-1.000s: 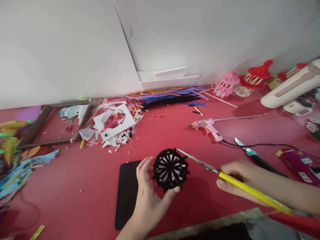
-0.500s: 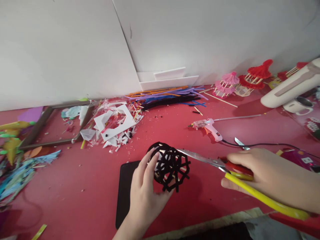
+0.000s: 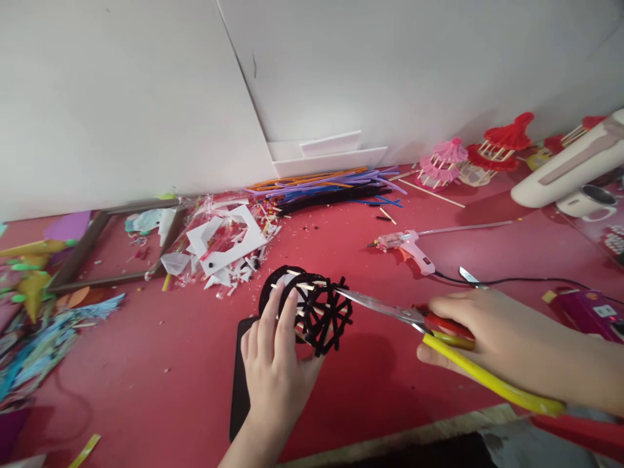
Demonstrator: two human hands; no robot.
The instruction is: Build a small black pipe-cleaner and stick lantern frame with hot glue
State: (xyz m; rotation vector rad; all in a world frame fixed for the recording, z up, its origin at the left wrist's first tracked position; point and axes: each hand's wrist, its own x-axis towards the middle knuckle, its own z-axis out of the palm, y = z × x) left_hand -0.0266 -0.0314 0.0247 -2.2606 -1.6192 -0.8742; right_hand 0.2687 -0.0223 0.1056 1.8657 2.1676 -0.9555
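My left hand (image 3: 277,354) grips a small craft frame (image 3: 327,318) made of black pipe cleaners and pale wooden sticks, tilted so its open lattice end faces right. A white piece shows inside it. My right hand (image 3: 482,344) is closed round the handles of scissors (image 3: 385,307) with red and yellow grips. Their blades point left, and the tips reach the upper edge of the black lattice. Whether they touch a strand I cannot tell. Partly behind my left hand, a black phone-like slab (image 3: 240,390) lies on the red table (image 3: 370,403).
A pink glue gun (image 3: 412,249) with its cord lies to the right. Pipe cleaners (image 3: 336,188) are piled at the back, beside foam scraps (image 3: 229,244). Pink and red stick models (image 3: 502,149), a white cylinder (image 3: 565,159) and a mug (image 3: 587,205) stand back right.
My left hand has turned the black frame so more of its side and sticks show, shifting it slightly left. The scissors have followed a little to the left.
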